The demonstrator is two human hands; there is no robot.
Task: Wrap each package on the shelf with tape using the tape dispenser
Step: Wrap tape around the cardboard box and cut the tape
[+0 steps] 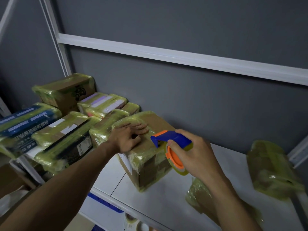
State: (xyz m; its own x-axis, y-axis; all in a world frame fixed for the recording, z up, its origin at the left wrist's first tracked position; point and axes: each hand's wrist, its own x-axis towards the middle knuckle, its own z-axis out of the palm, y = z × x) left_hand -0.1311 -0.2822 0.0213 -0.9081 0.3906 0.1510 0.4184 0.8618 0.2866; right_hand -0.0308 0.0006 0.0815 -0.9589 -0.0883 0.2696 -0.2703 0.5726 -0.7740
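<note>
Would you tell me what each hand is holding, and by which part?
The right hand grips the tape dispenser around its roll, by the orange hub. The left hand holds nothing; it presses on the taped box.

The brown cardboard box (146, 164) stands upright on the white shelf (158, 200), with yellowish clear tape over its top and near edges. The tape dispenser (173, 142) has a blue body, an orange hub and a roll of yellowish tape. The right hand (196, 157) grips it, tilted, at the box's upper right edge. The left hand (128, 137) lies flat on the box's top. Left of the box, the taped packages (63, 140) crowd together, touching. Right of it lie a flat taped package (200, 195), near, and a lumpy taped package (271, 170), farther off.
</note>
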